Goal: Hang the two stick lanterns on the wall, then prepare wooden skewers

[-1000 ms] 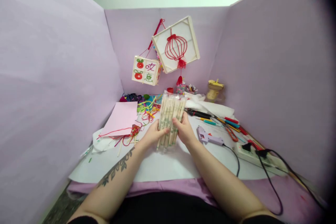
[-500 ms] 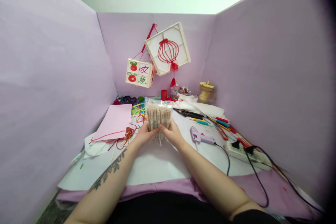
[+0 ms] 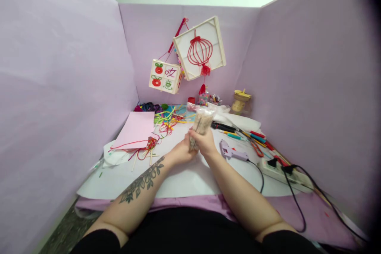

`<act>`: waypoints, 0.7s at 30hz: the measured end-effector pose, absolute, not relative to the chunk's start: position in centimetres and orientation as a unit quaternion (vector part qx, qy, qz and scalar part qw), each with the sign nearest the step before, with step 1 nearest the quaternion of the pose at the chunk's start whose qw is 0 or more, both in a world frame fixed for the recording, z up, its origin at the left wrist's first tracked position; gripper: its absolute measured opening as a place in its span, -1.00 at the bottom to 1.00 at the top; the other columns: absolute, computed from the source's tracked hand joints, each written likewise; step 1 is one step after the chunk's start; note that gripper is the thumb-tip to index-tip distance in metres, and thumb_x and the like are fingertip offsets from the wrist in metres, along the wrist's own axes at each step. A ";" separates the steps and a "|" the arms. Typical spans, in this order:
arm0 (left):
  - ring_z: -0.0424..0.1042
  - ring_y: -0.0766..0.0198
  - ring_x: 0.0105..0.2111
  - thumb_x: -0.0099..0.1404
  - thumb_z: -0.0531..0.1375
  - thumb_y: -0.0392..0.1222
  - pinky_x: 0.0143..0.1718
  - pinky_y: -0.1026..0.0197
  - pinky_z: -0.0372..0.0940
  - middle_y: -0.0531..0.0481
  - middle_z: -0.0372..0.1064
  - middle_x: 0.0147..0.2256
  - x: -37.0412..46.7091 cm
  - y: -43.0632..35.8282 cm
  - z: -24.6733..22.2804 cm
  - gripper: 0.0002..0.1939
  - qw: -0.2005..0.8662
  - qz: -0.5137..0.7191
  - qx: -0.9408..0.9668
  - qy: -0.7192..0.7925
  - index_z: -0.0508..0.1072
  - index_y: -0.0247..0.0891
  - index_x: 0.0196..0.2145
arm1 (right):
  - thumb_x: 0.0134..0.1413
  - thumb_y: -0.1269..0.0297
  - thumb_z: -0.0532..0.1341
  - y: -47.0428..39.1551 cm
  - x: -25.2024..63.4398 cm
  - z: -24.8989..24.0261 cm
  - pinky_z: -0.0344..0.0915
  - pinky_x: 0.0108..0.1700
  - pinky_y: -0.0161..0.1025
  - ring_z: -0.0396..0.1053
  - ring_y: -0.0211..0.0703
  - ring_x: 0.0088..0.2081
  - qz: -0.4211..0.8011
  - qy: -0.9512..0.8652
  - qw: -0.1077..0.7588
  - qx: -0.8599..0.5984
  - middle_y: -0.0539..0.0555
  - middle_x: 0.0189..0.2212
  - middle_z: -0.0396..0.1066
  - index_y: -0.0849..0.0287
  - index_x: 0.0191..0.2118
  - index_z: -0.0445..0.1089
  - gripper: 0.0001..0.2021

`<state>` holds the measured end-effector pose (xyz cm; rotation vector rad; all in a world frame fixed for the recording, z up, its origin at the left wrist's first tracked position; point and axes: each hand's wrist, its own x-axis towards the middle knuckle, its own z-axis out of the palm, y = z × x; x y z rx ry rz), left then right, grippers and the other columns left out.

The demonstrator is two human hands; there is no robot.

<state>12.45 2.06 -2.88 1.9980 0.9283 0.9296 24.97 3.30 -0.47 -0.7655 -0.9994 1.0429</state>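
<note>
A clear plastic bag of thin wooden sticks [image 3: 201,122] is held above the white work surface, tilted with its loose top end leaning away from me. My left hand [image 3: 182,151] is closed around the lower part of the bag. My right hand [image 3: 204,141] grips its near side, the thumb lying across the front. Some of the fingers are hidden behind the bag. To the right of my right hand lies a lilac hot glue gun [image 3: 233,151] on the white paper [image 3: 178,184].
Pink paper [image 3: 135,129] and tangled coloured stems [image 3: 151,143] lie left. Pliers [image 3: 224,127], markers [image 3: 258,137] and a power strip [image 3: 282,176] with cables are on the right. A lantern panel [image 3: 200,49] and a small box lantern [image 3: 164,76] hang behind. Lilac walls enclose three sides.
The bag has turned from facing me broadside to a narrower, tilted position, slightly to the right. My right hand has shifted across its front. The view has moved a little.
</note>
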 end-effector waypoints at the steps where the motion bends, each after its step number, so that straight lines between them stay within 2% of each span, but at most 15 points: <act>1: 0.40 0.01 -0.03 0.17 0.23 -0.13 -0.03 0.03 0.31 -0.30 0.32 0.03 12.1 2.2 -2.8 -0.29 0.389 0.366 0.764 0.362 0.09 -0.37 0.20 | -0.31 0.35 0.41 3.8 25.3 -0.5 0.36 -0.33 -0.28 0.37 -0.24 -0.44 0.470 -0.403 0.709 -0.338 -0.05 -0.47 0.43 0.21 -0.34 0.38 -0.69; 4: 0.42 0.13 -0.11 0.30 0.08 0.05 -0.11 0.09 0.33 -0.27 0.35 -0.04 10.5 2.6 -1.8 -0.53 0.413 0.440 0.704 0.375 0.25 -0.33 0.04 | -0.37 0.37 0.40 5.4 26.9 -0.7 0.33 -0.44 -0.33 0.30 -0.30 -0.55 0.523 -0.240 0.755 -0.316 -0.14 -0.57 0.37 0.18 -0.33 0.33 -0.64; 6: 0.42 0.20 -0.22 0.32 0.03 0.06 -0.17 0.13 0.32 -0.17 0.39 -0.18 9.6 2.6 -0.8 -0.64 0.389 0.477 0.679 0.400 0.34 -0.30 -0.16 | -0.35 0.35 0.38 6.4 28.0 -1.2 0.33 -0.46 -0.33 0.29 -0.31 -0.58 0.552 -0.183 0.752 -0.311 -0.15 -0.61 0.34 0.17 -0.36 0.29 -0.67; 8: 0.40 0.24 -0.31 0.26 0.10 -0.01 -0.23 0.17 0.31 -0.07 0.39 -0.33 9.1 2.1 0.0 -0.74 0.360 0.457 0.704 0.408 0.37 -0.28 -0.29 | -0.29 0.29 0.35 7.2 28.8 -1.7 0.36 -0.46 -0.32 0.31 -0.29 -0.59 0.565 -0.171 0.746 -0.308 -0.15 -0.64 0.33 0.16 -0.41 0.25 -0.72; 11: 0.37 0.26 -0.36 0.17 0.16 -0.17 -0.30 0.22 0.28 -0.03 0.39 -0.38 9.2 1.1 0.5 -0.87 0.299 0.417 0.763 0.394 0.39 -0.27 -0.33 | -0.19 0.21 0.32 7.7 29.2 -2.3 0.40 -0.42 -0.27 0.35 -0.25 -0.58 0.577 -0.171 0.740 -0.299 -0.12 -0.64 0.33 0.15 -0.45 0.24 -0.76; 15: 0.38 0.28 -0.38 0.15 0.14 -0.24 -0.36 0.25 0.26 -0.04 0.40 -0.38 9.2 0.6 0.0 -0.85 0.234 0.427 0.760 0.431 0.39 -0.28 -0.28 | -0.14 0.17 0.31 7.9 29.4 -2.6 0.44 -0.36 -0.22 0.39 -0.22 -0.54 0.586 -0.152 0.740 -0.293 -0.11 -0.62 0.37 0.15 -0.44 0.27 -0.78; 19: 0.37 0.30 -0.49 0.20 0.14 -0.14 -0.42 0.27 0.23 -0.01 0.44 -0.49 9.0 0.8 -0.7 -0.80 0.314 0.314 0.782 0.438 0.49 -0.32 -0.40 | -0.14 0.20 0.31 7.9 29.5 -2.8 0.46 -0.30 -0.19 0.41 -0.21 -0.52 0.593 -0.122 0.739 -0.295 -0.10 -0.60 0.41 0.15 -0.42 0.31 -0.80; 21: 0.39 0.30 -0.50 0.23 0.11 -0.12 -0.43 0.28 0.23 -0.01 0.45 -0.50 9.1 0.9 -1.1 -0.73 0.358 0.285 0.777 0.433 0.53 -0.34 -0.37 | -0.14 0.23 0.30 7.8 29.3 -2.8 0.46 -0.31 -0.21 0.40 -0.22 -0.53 0.596 -0.106 0.739 -0.296 -0.10 -0.59 0.42 0.15 -0.41 0.31 -0.82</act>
